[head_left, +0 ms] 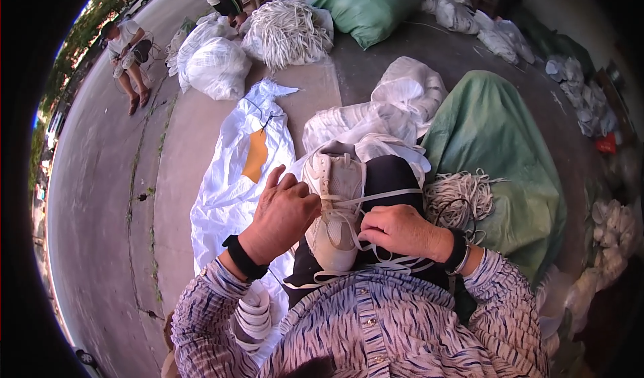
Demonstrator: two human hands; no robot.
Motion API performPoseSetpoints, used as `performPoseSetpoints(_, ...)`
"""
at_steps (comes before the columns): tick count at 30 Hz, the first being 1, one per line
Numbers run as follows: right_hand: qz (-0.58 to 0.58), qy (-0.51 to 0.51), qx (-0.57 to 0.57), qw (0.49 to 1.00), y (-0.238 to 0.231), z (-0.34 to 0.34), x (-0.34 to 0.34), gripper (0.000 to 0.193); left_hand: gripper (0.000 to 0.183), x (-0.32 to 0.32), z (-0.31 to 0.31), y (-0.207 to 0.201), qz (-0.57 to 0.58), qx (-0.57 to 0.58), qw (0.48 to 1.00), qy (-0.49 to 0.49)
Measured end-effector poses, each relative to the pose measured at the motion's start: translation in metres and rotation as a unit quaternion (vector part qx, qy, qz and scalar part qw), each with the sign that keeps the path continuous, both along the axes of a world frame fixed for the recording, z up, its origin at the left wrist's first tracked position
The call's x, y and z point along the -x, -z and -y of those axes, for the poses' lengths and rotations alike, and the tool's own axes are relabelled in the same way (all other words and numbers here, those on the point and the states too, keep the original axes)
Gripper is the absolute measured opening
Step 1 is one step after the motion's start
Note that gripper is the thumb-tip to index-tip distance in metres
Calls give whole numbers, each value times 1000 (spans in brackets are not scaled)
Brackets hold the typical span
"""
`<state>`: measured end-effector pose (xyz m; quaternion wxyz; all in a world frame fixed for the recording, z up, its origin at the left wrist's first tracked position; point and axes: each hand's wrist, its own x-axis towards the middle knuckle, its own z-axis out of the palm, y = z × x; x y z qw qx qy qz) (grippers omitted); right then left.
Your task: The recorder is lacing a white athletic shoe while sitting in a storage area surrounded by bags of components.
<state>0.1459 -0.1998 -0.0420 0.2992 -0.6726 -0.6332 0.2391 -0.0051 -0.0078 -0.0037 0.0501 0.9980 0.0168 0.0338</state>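
A white sneaker rests on my dark-trousered lap, toe pointing away from me. My left hand sits against the shoe's left side, fingers curled at the eyelets. On the shoe's right side, my right hand pinches a flat white shoelace, which stretches from the tongue out to the right. More lace loops lie across my lap below the shoe.
A bundle of white laces lies on a green sack at my right. White plastic bags spread to my left. Further back are full white sacks, a lace heap and a seated person.
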Motion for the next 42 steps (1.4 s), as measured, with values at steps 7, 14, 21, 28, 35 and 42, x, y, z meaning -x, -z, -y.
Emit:
performPoseSetpoints(7,-52,90,41,994,-5,-17,-11,20,18,-8,-33,30,-100,555,822,-82)
performPoseSetpoints(14,-354,203,68,910,10,42,-102,5,18,-9,-26,47,-69,657,743,-107)
performPoseSetpoints(21,-150,312,76,935,49,104,-153,10,22,-5,5,58,148,407,892,-131)
performPoseSetpoints(28,64,212,-83,972,-12,8,-43,23,23,12,12,69,129,394,886,-209)
performPoseSetpoints(35,34,95,19,995,-2,-30,6,27,17,14,11,63,125,364,904,-185)
performPoseSetpoints(42,-557,140,234,785,0,-16,-4,27,12,10,7,66,173,450,860,-171)
